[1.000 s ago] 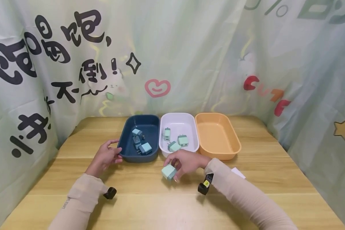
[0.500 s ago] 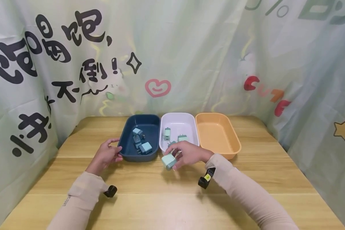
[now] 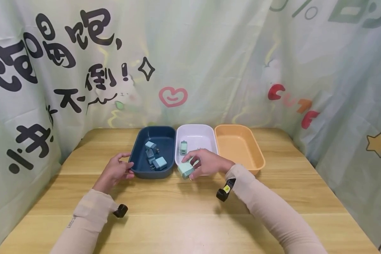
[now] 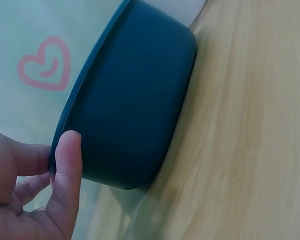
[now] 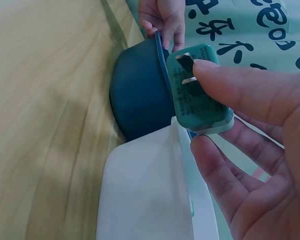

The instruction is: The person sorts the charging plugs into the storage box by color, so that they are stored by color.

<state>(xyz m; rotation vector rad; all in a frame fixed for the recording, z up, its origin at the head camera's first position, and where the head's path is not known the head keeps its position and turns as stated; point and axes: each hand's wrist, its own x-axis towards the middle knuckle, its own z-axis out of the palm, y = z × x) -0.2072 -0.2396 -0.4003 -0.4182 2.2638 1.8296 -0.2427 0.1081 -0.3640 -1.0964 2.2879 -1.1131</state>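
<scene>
My right hand [image 3: 206,162] pinches a mint-green charger plug [image 3: 185,170] between thumb and fingertips over the near edge of the white tray [image 3: 197,127]. In the right wrist view, the held charger [image 5: 200,102] shows its two metal prongs beside the thumb. Several blue charger plugs [image 3: 159,163] lie in the dark blue tray [image 3: 169,135]. My left hand [image 3: 115,171] grips that tray's near left corner; the left wrist view has the thumb [image 4: 67,165] outside its wall and fingers behind the rim. One mint charger [image 3: 183,147] shows inside the white tray; my right hand hides part of the inside.
An orange tray [image 3: 239,144] stands against the white one's right side. All three trays sit in a row toward the back of the wooden table [image 3: 165,218]. Behind them hangs a printed curtain [image 3: 209,70].
My right hand has carried the mint charger away from me, from over the bare table up to the white tray's near edge. My left hand has kept its grip on the blue tray.
</scene>
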